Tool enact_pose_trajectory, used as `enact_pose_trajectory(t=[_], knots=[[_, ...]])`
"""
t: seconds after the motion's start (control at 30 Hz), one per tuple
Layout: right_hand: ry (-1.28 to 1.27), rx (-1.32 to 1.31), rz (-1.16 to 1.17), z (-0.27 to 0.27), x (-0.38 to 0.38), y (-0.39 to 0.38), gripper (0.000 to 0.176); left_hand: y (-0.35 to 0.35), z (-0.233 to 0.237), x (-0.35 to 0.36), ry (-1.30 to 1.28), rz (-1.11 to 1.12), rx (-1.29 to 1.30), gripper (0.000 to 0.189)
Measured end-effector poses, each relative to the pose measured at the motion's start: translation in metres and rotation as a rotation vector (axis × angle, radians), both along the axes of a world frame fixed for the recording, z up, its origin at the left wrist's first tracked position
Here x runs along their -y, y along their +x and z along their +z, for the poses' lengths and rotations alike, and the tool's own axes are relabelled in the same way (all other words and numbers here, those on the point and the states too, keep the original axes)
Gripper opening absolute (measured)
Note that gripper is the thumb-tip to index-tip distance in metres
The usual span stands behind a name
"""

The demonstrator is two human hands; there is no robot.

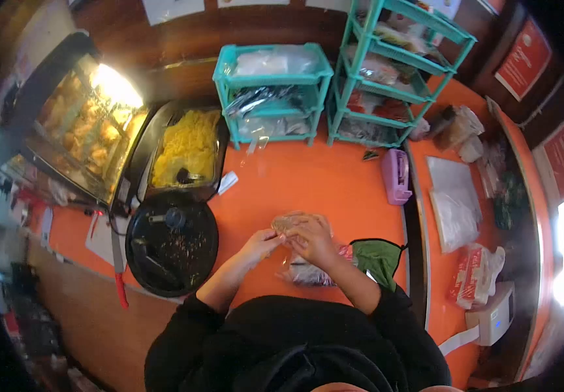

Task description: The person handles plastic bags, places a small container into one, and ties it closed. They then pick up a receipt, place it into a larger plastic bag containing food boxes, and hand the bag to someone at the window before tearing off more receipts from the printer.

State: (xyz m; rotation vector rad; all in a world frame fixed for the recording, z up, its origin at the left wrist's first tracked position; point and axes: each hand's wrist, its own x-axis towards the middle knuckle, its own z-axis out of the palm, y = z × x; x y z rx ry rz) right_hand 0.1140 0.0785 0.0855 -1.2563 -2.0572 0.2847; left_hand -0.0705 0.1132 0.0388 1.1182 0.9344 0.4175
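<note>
Left of the dispenser (397,178) and nearer us, we pinch the packet (282,224) with left hand (262,246) and right hand (314,240), both closed on it, probably because it looks limp. The cloth (378,256) lies nearer us than the dispenser.

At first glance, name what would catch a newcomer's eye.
Probably the brightly lit display case of golden-brown food at the left, then the yellow food beside it. Two turquoise shelf units also stand out at the back of the orange counter. Nearer, the left hand and right hand hold a small brownish item.
</note>
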Motion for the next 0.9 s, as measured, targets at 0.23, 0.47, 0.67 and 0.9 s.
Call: enact_pose_trajectory(t=[0.23, 0.47, 0.67, 0.9], knots=[[0.035, 0.132, -0.043, -0.002, -0.005, -0.007, 0.017, -0.001, 0.001, 0.008, -0.274, 0.02, 0.345, 0.016], [0.021, 0.068, -0.073, -0.003, -0.006, 0.018, 0.021, 0.017, 0.01, 0.011, -0.338, -0.129, 0.569, 0.015], [-0.177, -0.189, -0.048, -0.012, -0.002, 0.038, 0.017, 0.027, 0.008, -0.001, -0.185, -0.133, 0.492, 0.017], [-0.142, -0.384, -0.077, -0.003, 0.019, 0.065, 0.014, -0.014, -0.031, -0.101, 1.097, 0.077, -1.235, 0.044]])
